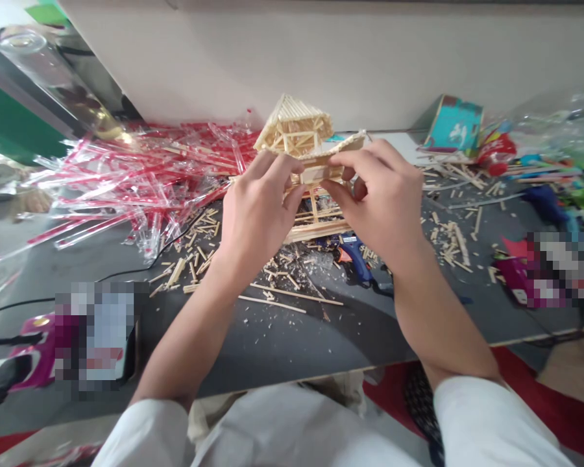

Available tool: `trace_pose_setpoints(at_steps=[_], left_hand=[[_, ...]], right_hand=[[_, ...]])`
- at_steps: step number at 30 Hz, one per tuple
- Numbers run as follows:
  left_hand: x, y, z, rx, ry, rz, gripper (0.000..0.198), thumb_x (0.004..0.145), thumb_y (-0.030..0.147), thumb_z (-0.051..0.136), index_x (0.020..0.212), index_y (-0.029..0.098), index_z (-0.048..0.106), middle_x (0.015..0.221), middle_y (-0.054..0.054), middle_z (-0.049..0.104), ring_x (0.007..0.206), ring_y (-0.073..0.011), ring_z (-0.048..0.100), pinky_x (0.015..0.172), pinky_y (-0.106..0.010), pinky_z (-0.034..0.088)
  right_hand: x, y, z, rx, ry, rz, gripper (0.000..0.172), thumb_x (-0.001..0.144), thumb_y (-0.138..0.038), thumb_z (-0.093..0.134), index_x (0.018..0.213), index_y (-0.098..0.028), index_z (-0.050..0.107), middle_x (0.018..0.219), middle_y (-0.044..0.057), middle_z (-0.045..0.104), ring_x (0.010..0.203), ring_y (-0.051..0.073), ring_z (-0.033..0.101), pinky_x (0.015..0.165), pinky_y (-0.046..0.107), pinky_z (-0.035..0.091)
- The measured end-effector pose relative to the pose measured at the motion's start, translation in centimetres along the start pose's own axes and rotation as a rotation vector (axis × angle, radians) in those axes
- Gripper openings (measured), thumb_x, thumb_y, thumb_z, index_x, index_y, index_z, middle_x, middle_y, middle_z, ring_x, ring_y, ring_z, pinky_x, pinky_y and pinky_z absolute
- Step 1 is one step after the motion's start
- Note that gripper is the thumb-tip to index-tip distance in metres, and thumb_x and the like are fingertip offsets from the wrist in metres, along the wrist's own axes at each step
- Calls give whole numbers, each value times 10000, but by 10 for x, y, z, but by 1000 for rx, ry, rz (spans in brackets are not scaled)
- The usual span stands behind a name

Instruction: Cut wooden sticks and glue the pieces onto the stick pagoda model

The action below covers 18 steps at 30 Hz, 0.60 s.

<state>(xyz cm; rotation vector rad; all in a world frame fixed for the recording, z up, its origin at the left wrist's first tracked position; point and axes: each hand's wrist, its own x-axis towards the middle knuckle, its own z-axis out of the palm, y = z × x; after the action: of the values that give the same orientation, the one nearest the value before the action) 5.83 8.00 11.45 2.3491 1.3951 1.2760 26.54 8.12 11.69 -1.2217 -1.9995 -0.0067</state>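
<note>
A small model house (292,123) built of thin wooden sticks stands at the middle of the table, with a pitched stick roof at the back and a stick frame at the front. My left hand (257,211) is closed in a pinch at the left of the model's upper front part. From the other side my right hand (382,194) pinches the same part between thumb and fingers. Pale strips show between my fingertips; whether they are fixed to the frame I cannot tell. Below my right hand lies a blue glue gun (355,259).
Scattered stick pieces (296,308) cover the table (282,353). Red-and-clear plastic wrappers (150,175) pile up at the left. Pink power strips (34,350) with cords, a phone-like device (109,331), another blue glue gun (547,201) and a turquoise box (455,123) lie around.
</note>
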Motion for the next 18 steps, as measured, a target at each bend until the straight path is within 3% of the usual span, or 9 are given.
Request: trace_pose_setpoints(at_steps=[7, 12, 18], left_hand=[[2, 1, -3, -5, -4, -13, 185, 944, 189, 714, 1124, 231, 708, 1039, -48, 739, 842, -177, 709, 728, -322, 563], [5, 1, -24, -1, 44, -39, 61, 945, 269, 753, 1000, 248, 738, 965, -10, 753, 731, -132, 668, 708, -312, 543], [9, -25, -50, 35, -99, -234, 192, 939, 434, 752, 927, 243, 762, 809, 5, 766, 685, -146, 647, 720, -340, 525]], right_hand=[[-1, -3, -5, -38, 27, -38, 177, 1032, -323, 667, 1189, -244, 691, 1106, 74, 695, 900, 218, 721, 858, 411, 586], [0, 3, -20, -32, 53, 50, 126, 1002, -384, 698, 1040, -264, 703, 1052, 63, 726, 808, 205, 690, 839, 411, 585], [1, 30, -22, 38, 66, 152, 156, 980, -402, 706, 985, -246, 708, 889, 42, 745, 713, 192, 673, 750, 378, 578]])
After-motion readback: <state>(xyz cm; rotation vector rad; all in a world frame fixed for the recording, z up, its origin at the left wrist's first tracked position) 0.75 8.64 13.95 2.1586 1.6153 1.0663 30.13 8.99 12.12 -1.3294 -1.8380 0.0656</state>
